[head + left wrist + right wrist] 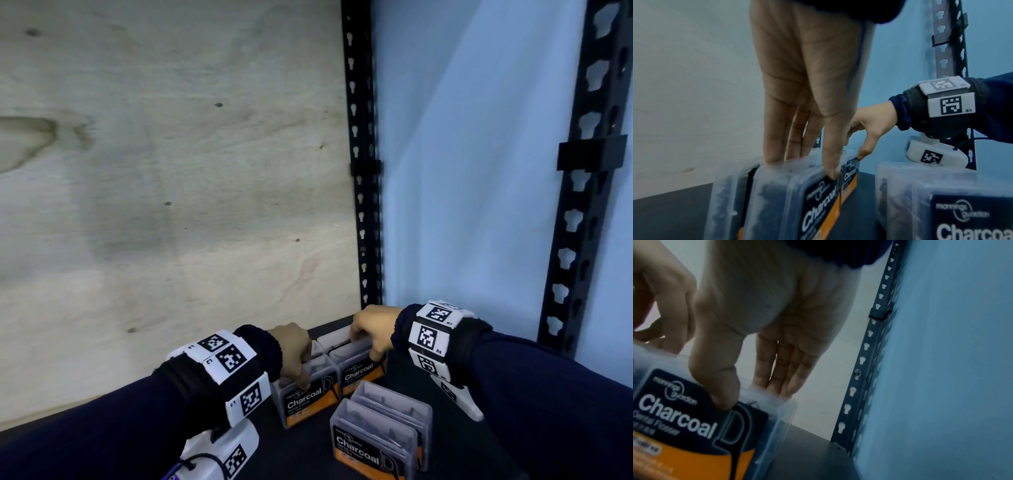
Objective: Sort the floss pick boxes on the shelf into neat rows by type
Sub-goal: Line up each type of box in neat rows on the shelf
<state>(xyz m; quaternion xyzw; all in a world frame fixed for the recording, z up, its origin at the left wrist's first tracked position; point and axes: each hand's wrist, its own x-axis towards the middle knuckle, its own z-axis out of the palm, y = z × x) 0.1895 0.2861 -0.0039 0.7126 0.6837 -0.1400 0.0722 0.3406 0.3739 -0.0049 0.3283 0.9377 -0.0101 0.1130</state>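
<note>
Several clear floss pick boxes with dark "Charcoal" labels stand on the dark shelf (404, 383). My left hand (297, 371) grips the top of the left box (308, 402), thumb on its label and fingers behind it; the left wrist view shows this hand (805, 165) and box (797, 203) up close. Just to the right, my right hand (364, 346) pinches the neighbouring box (359, 371) the same way, with the hand (752, 399) and box (684, 418) seen in the right wrist view. Both boxes stand upright, side by side.
Two more Charcoal boxes (380, 438) stand one behind the other at the shelf's front. Pale boxes (334, 337) sit behind the held ones. A plywood panel (171, 171) closes the back; a black slotted upright (363, 171) and a blue wall (479, 171) are at the right.
</note>
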